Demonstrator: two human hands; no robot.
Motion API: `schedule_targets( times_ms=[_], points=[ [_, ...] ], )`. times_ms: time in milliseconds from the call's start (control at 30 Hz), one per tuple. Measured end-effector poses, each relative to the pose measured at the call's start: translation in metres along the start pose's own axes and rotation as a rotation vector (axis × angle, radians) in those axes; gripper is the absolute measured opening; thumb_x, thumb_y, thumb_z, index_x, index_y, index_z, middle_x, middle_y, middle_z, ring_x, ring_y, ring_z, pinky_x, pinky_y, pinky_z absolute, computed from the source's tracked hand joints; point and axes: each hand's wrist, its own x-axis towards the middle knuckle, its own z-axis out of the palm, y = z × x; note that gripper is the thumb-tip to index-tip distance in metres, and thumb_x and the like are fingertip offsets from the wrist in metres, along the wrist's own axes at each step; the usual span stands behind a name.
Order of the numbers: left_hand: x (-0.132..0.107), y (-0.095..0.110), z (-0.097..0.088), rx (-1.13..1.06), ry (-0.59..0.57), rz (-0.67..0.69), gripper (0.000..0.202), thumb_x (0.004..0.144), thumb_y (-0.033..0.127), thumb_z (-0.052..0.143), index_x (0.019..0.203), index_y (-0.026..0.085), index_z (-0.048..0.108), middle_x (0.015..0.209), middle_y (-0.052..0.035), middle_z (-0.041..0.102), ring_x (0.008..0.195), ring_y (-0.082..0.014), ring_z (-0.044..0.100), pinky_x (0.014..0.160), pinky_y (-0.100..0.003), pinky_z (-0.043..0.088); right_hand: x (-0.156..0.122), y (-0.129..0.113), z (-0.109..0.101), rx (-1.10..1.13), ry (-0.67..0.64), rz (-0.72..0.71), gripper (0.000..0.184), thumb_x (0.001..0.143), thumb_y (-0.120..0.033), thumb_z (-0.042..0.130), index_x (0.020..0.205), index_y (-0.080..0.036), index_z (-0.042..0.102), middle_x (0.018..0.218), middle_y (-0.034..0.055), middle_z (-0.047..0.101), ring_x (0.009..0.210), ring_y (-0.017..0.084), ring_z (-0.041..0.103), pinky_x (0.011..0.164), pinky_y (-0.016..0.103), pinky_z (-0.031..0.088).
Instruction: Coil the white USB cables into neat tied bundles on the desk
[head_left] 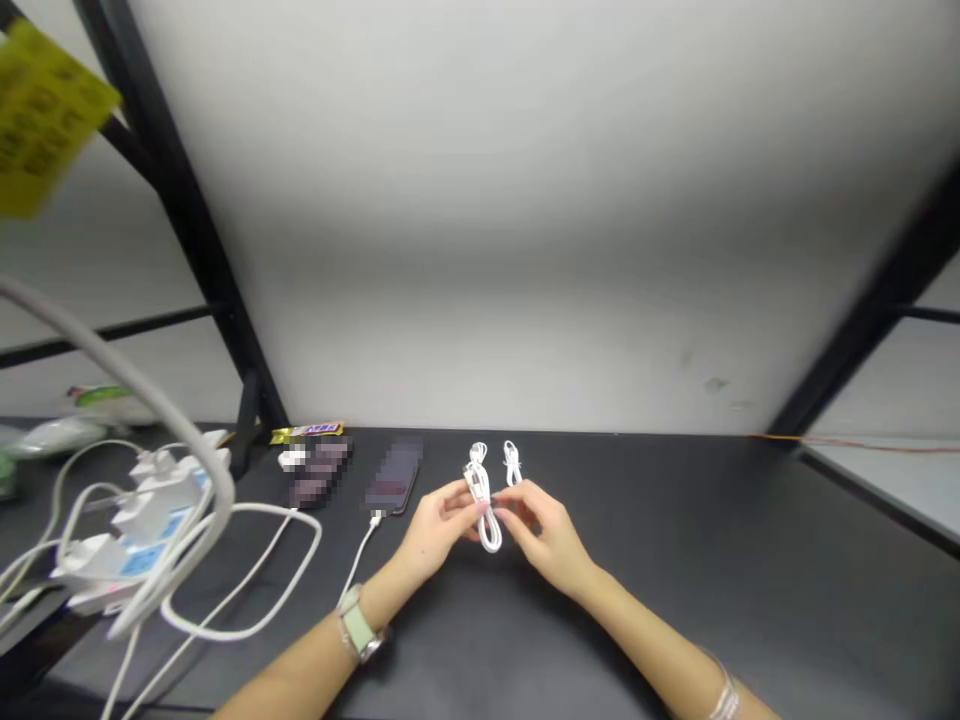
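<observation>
White coiled cable (482,500) pinched upright between left hand (433,530) and right hand (544,535), both grips closed on it, over matte black desk (675,600), just beside second small white coiled cable (512,463).

I read coil (481,497) as wht plastic-sheathed cable, smooth, slight sheen; 2nd coil (512,463) looks the same. Desk (675,590): dark, matt, laminate look, v. little glare. Back panel (525,250): wht, smooth, soft sheen, few scuffs. Frame (180,230): blk painted metal, fairly matt. Tag (49,115): yellow, prob. paper, blurred. Wrapper (307,432): glossy foil. Power strip (142,530): wht plastic, smooth. Thick cable (97,340): grey, matt, rubbery look. Watch (358,625): pale green strap, matt, silicone look; metal case. Phone (394,475): pixelated, can't tell finish.
</observation>
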Motion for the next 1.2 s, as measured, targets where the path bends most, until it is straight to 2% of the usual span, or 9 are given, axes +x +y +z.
schedule_targets(
  times_ms=[133, 333, 433, 567, 800, 1033, 1200],
  points=[
    [0.000, -0.003, -0.001, -0.013, -0.030, -0.042, 0.048, 0.069, 0.036, 0.069, 0.108, 0.011, 0.059, 0.086, -0.0085, 0.067, 0.069, -0.0151, 0.062, 0.057, -0.023, 0.050, 0.000, 0.000, -0.001, -0.061, 0.010, -0.090, 0.012, 0.087, -0.025, 0.050, 0.089, -0.019, 0.060, 0.077, 0.0036, 0.057, 0.063, 0.013, 0.051, 0.058, 0.025, 0.042],
    [0.000, -0.001, 0.000, -0.061, -0.028, -0.099, 0.049, 0.068, 0.036, 0.070, 0.108, 0.010, 0.059, 0.083, -0.0081, 0.067, 0.064, -0.0131, 0.061, 0.059, -0.024, 0.050, -0.001, 0.004, -0.001, -0.059, 0.012, -0.123, 0.011, 0.086, -0.022, 0.051, 0.094, -0.020, 0.057, 0.078, 0.0028, 0.056, 0.061, 0.012, 0.050, 0.056, 0.024, 0.042],
    [-0.001, 0.001, 0.001, -0.059, -0.021, -0.099, 0.050, 0.067, 0.036, 0.071, 0.107, 0.009, 0.059, 0.083, -0.0088, 0.067, 0.063, -0.0130, 0.061, 0.058, -0.024, 0.049, -0.001, 0.004, -0.001, -0.050, 0.020, -0.140, 0.008, 0.087, -0.022, 0.050, 0.090, -0.020, 0.057, 0.078, 0.0032, 0.056, 0.065, 0.014, 0.051, 0.058, 0.024, 0.042],
    [-0.002, 0.000, 0.001, -0.032, -0.030, -0.072, 0.050, 0.067, 0.036, 0.070, 0.108, 0.010, 0.059, 0.086, -0.0094, 0.067, 0.066, -0.0140, 0.061, 0.057, -0.023, 0.049, 0.000, 0.001, -0.001, -0.040, 0.007, -0.107, 0.008, 0.087, -0.024, 0.049, 0.085, -0.019, 0.056, 0.075, 0.0023, 0.053, 0.061, 0.013, 0.048, 0.056, 0.024, 0.040],
    [-0.002, -0.001, 0.001, 0.065, -0.023, 0.003, 0.046, 0.070, 0.033, 0.068, 0.108, 0.010, 0.057, 0.088, -0.0100, 0.066, 0.072, -0.0162, 0.061, 0.059, -0.024, 0.048, 0.000, -0.005, -0.001, 0.094, -0.076, 0.061, 0.016, 0.088, -0.032, 0.047, 0.079, -0.018, 0.050, 0.070, -0.0004, 0.048, 0.058, 0.011, 0.045, 0.053, 0.023, 0.037],
    [-0.005, 0.002, 0.001, 0.268, -0.012, 0.088, 0.043, 0.073, 0.035, 0.064, 0.110, 0.013, 0.057, 0.090, -0.0086, 0.065, 0.077, -0.0177, 0.061, 0.067, -0.027, 0.049, -0.001, 0.008, 0.009, 0.552, -0.225, 0.438, 0.032, 0.082, -0.050, 0.050, 0.074, -0.019, 0.043, 0.047, -0.0076, 0.043, 0.037, 0.007, 0.036, 0.037, 0.018, 0.028],
    [-0.007, 0.005, 0.001, 0.386, 0.004, 0.153, 0.041, 0.074, 0.035, 0.063, 0.110, 0.015, 0.058, 0.092, -0.0084, 0.066, 0.078, -0.0179, 0.061, 0.071, -0.027, 0.048, 0.004, 0.010, 0.009, 0.809, -0.251, 0.601, 0.034, 0.073, -0.046, 0.060, 0.066, -0.017, 0.044, 0.046, -0.0071, 0.043, 0.035, 0.006, 0.038, 0.034, 0.017, 0.026]
  ],
)
